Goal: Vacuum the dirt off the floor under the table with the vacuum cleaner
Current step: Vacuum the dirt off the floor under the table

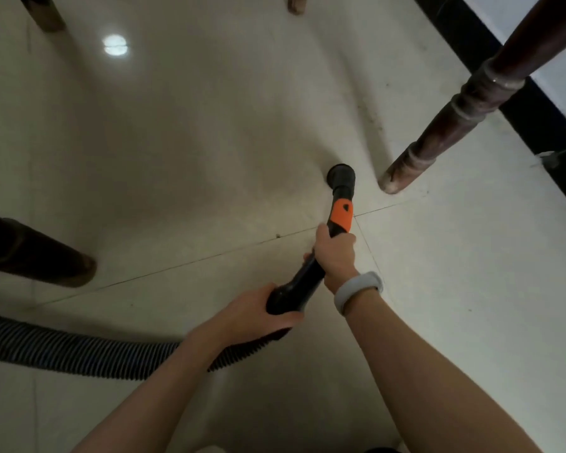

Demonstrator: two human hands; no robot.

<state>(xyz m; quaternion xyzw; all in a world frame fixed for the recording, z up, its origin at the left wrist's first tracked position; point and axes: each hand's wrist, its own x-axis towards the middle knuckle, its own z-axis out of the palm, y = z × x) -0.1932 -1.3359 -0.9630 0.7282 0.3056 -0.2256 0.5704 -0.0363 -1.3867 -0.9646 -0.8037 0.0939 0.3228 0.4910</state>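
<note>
The vacuum wand [311, 273] is a smooth black plastic tube with an orange band near its front, ending in a round flared nozzle [341, 174] whose mouth is down on the floor [193, 142]. Behind the wand a ribbed, corrugated hose [62, 351] in dark grey runs off along the floor to the left edge of view.

The right hand [335, 256] grips the wand just behind the orange band, fingers curled round the tube; a pale smooth wristband [356, 291] sits on that wrist. The left hand [258, 317] holds the wider black cuff where wand meets hose, thumb and fingers wrapped round it.

The floor is glossy pale tile with thin dark grout lines that cross just beside the orange band; a bright lamp reflection [115, 44] shines far up left. Faint dark specks of dirt [371, 117] lie beyond the nozzle, towards the turned wooden table leg [455, 116], which is dark, ringed and worn pale at its foot. The nozzle stands near that foot but apart from it. Another dark leg [36, 256] meets the floor at the left, well apart from the wand, and between the two lies open tile. A black skirting strip [490, 50] bounds the floor at the right.
</note>
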